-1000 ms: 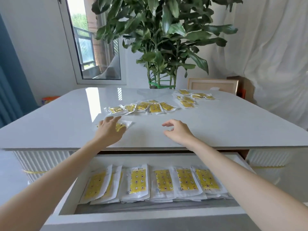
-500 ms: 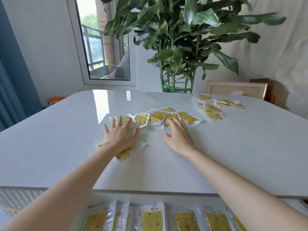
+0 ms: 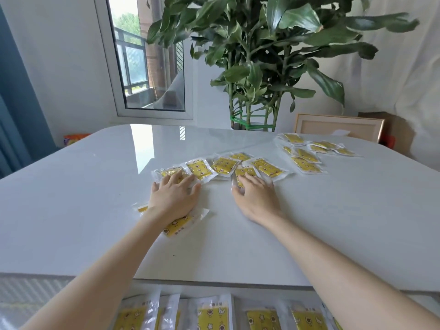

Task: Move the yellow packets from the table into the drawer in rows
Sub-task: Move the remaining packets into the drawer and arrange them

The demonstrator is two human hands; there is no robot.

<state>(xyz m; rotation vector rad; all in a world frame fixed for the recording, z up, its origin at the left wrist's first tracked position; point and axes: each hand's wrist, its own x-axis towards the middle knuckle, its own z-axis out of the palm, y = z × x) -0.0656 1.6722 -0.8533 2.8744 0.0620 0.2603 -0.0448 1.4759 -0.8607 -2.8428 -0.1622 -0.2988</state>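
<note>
Several yellow packets in clear wrap lie in a row (image 3: pixel 222 166) across the middle of the white table (image 3: pixel 83 198). My left hand (image 3: pixel 175 197) rests flat, its fingertips on the leftmost packet (image 3: pixel 169 172) of that row and its palm over a lone packet (image 3: pixel 178 225) nearer me. My right hand (image 3: pixel 256 198) lies flat with fingers spread on a packet (image 3: pixel 244 173) in the row. A second cluster of packets (image 3: pixel 306 152) sits at the far right. At the bottom edge, a row of packets (image 3: pixel 213 314) fills the open drawer.
A large potted plant (image 3: pixel 257 67) stands behind the table, beside a leaning wooden frame (image 3: pixel 339 126). A window (image 3: pixel 145 63) and a blue curtain (image 3: pixel 16 110) are at the left. A white drape hangs at the right.
Both hands reached farther from the table's near edge up to the middle row of packets. The view tilted up, so only the drawer's far part shows.
</note>
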